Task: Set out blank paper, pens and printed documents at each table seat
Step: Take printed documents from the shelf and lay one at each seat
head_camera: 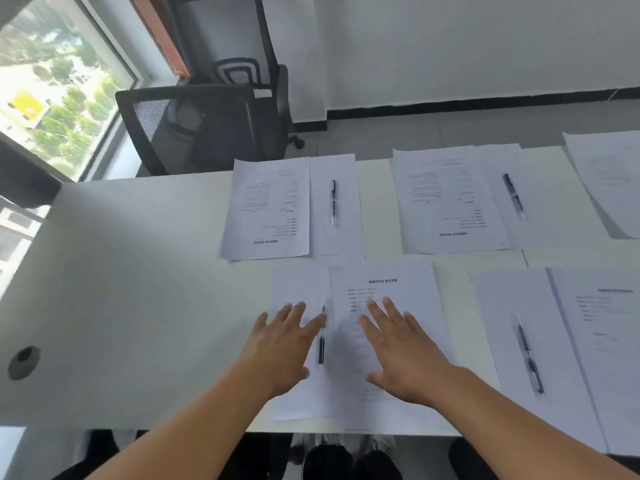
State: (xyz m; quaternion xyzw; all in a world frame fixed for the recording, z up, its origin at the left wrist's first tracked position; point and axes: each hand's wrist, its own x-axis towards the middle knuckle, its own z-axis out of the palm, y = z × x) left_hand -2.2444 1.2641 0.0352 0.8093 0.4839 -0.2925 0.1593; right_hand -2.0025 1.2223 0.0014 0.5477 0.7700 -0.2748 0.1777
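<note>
Both hands lie flat with fingers spread, holding nothing. Left hand (282, 344) rests on the blank paper (298, 393) beside the pen (322, 336); right hand (398, 351) presses the printed document (398, 282). Paper is thin, light and floppy, so it probably slides best under flat palms. Farther back, another set (270, 209) is laid out.

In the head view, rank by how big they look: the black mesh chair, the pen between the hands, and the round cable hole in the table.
1. Black mesh chair, clearly largest.
2. Pen, long but thin, partly hidden by the left hand.
3. Cable hole, smallest, though this ranking over the pen is unsure.
</note>
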